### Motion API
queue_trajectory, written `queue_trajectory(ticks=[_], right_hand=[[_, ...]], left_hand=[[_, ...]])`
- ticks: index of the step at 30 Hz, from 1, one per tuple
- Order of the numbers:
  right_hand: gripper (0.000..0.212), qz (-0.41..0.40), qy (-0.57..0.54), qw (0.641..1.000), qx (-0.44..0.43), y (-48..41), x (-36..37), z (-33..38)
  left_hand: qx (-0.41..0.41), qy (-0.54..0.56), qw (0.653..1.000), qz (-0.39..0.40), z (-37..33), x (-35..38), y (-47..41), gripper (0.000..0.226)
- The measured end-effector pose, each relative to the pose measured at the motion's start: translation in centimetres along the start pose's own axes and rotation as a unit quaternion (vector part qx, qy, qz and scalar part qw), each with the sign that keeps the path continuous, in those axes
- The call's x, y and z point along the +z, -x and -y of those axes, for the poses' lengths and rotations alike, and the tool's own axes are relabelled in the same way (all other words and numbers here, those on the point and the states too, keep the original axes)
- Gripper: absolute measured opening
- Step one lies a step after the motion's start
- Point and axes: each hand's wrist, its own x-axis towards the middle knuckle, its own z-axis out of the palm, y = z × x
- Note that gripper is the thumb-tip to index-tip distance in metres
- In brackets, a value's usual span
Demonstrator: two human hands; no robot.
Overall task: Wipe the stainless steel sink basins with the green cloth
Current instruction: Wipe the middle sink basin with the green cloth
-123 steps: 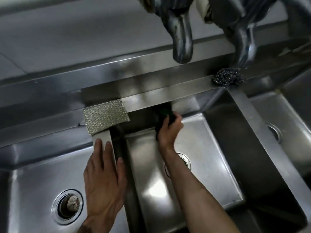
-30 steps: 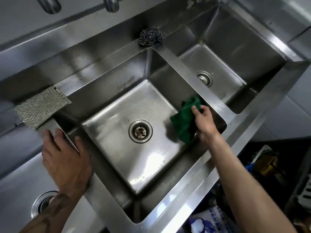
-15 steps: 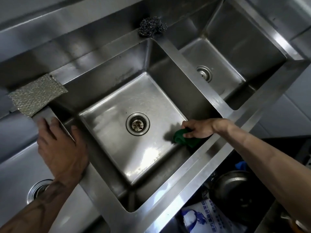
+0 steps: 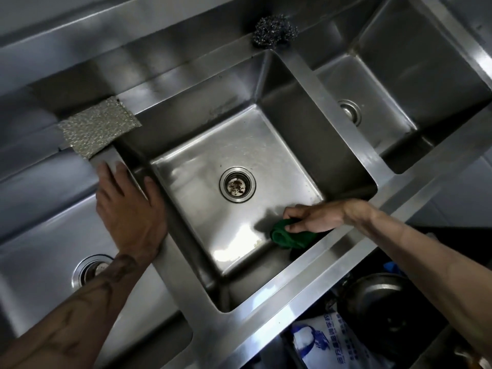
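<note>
Clutching the bunched green cloth (image 4: pixel 290 237) in our right hand (image 4: pixel 311 218), left hand (image 4: pixel 127 209) resting flat, we are likely risking skipping corners of the stainless steel basin (image 4: pixel 191 161).

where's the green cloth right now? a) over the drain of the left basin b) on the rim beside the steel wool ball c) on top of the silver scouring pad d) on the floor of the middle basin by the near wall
D: the right hand grips the bunched green cloth against the floor of the middle stainless steel basin, by its near wall and clear of the round drain.
</note>
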Motion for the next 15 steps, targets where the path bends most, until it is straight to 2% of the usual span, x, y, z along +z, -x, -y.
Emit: queue_trajectory(ticks=[6, 10, 13, 15], right_hand=[[0.030, 0.072, 0.002, 0.992, -0.106, -0.7, 5.3, 9.3], [0.035, 0.113, 0.034, 0.982, -0.148, -1.2, 6.6, 11.8], [0.033, 0.110, 0.001, 0.987, -0.115, 0.0, 4.6, 10.2], [0.035, 0.076, 0.001, 0.994, -0.081, 1.4, 2.7, 7.6]], left_hand=[[-0.015, -0.009, 1.000, 0.000, -0.1, 0.1, 0.0, 0.063], [-0.014, -0.016, 1.000, -0.005, 0.0, 0.2, 0.0, 0.061], [-0.010, -0.023, 1.000, -0.008, 0.2, 0.3, 0.0, 0.061], [-0.009, -0.029, 1.000, -0.006, 0.2, 0.4, 0.1, 0.062]])
